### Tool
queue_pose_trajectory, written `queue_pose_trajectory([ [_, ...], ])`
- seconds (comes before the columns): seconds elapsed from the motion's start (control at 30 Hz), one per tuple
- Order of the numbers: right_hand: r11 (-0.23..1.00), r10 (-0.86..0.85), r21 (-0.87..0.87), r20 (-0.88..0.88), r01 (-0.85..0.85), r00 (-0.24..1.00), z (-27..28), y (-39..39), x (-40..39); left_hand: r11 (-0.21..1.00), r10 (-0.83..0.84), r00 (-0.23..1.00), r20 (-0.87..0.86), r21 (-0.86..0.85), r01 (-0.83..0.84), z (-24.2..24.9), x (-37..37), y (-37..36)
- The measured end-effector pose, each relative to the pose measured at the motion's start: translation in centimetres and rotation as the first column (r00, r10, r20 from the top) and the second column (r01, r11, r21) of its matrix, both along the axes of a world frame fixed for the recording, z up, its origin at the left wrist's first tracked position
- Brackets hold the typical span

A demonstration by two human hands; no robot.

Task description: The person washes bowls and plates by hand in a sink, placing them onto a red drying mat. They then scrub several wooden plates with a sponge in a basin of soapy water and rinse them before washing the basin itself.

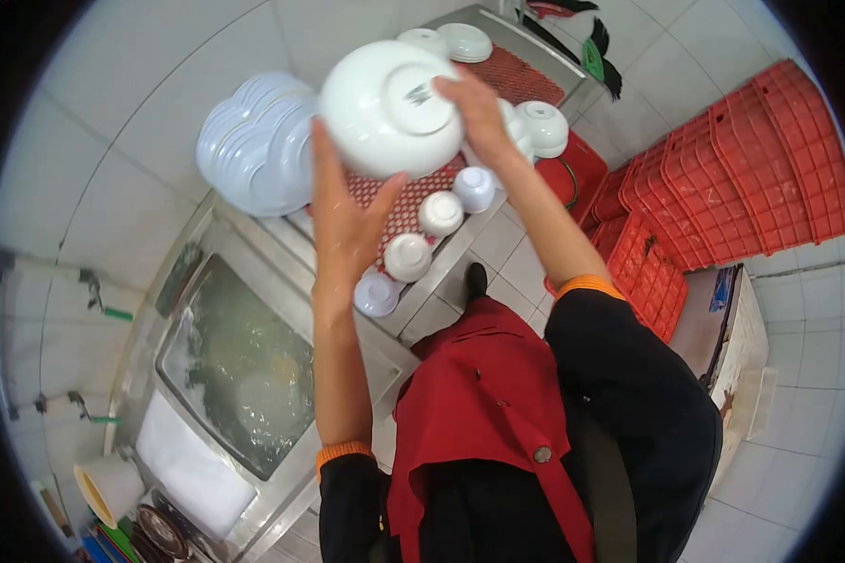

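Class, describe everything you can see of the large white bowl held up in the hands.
The large white bowl is round, smooth and glossy, apparently ceramic. It is tilted, its underside facing the camera, showing a raised foot ring around a dark mark too small to read. The left hand is spread at its edge; the right hand has fingers on the base. It appears above a red mat; the inside is hidden.

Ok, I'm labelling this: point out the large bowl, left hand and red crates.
Large bowl (pixel 370 111), head view: outer wall, beside the foot ring.
Left hand (pixel 347 230), head view: back of the hand.
Red crates (pixel 737 174), head view: the stack's side.
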State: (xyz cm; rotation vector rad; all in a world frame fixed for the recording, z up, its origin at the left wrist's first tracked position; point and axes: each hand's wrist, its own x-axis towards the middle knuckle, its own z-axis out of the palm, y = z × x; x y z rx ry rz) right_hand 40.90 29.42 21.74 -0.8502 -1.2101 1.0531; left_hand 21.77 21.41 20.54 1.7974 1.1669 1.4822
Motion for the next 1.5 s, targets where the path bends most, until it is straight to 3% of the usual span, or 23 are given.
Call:
queue_pose_trajectory([
  [0.03, 0.994, -0.1, 0.046, 0.095, 0.096, 0.99, 0.3, 1.2, 4.0, 0.999, 0.018, 0.996, -0.088, 0.046, -0.014, 0.3, 3.1, 1.8],
  [0.13, 0.959, -0.282, 0.013, 0.118, 0.282, 0.952, 0.5, 4.6, 14.4, 0.99, -0.106, 0.994, -0.036, 0.085, 0.109, -0.5, 13.2, 7.4],
  [0.27, 0.923, -0.275, -0.218, 0.206, 0.318, 0.939, -3.3, 10.2, 27.3, 0.984, -0.175, 0.981, -0.089, -0.027, 0.173, -5.2, 25.4, 14.8],
  [0.4, 0.835, -0.231, -0.453, 0.227, 0.313, 0.946, -9.8, 14.6, 35.2, 0.969, -0.194, 0.955, -0.226, -0.195, 0.151, -10.0, 33.8, 19.2],
  [0.57, 0.766, -0.142, -0.601, 0.188, 0.228, 0.972, -15.0, 17.1, 38.3, 0.899, -0.254, 0.901, -0.351, -0.43, 0.086, -12.6, 38.2, 21.6],
  [0.7, 0.743, -0.024, -0.65, 0.208, 0.156, 0.978, -17.2, 17.9, 39.0, 0.743, -0.304, 0.908, -0.288, -0.668, 0.037, -14.4, 40.5, 21.7],
  [0.8, 0.72, 0.078, -0.689, 0.198, 0.082, 0.977, -18.4, 18.7, 39.4, 0.715, -0.236, 0.93, -0.28, -0.698, -0.029, -15.5, 41.9, 20.9],
  [0.9, 0.724, 0.117, -0.678, 0.299, 0.125, 0.947, -21.7, 20.5, 40.0, 0.643, -0.188, 0.939, -0.288, -0.759, -0.105, -15.4, 43.3, 20.4],
  [1.1, 0.74, 0.159, -0.646, 0.439, 0.188, 0.884, -23.1, 21.9, 39.9, 0.643, -0.133, 0.94, -0.314, -0.749, -0.16, -16.1, 43.8, 19.6],
  [1.3, 0.813, 0.129, -0.551, 0.487, 0.19, 0.864, -22.3, 22.2, 40.4, 0.691, -0.028, 0.975, -0.22, -0.71, -0.14, -16.0, 44.1, 18.6],
  [1.4, 0.816, 0.086, -0.512, 0.566, 0.268, 0.82, -22.9, 23.0, 40.5, 0.774, 0.04, 0.982, -0.182, -0.616, -0.146, -16.9, 44.1, 17.9],
  [1.5, 0.829, 0.113, -0.468, 0.678, 0.307, 0.727, -22.5, 22.3, 40.0, 0.761, 0.091, 0.978, -0.19, -0.621, -0.191, -18.1, 44.4, 17.5],
])
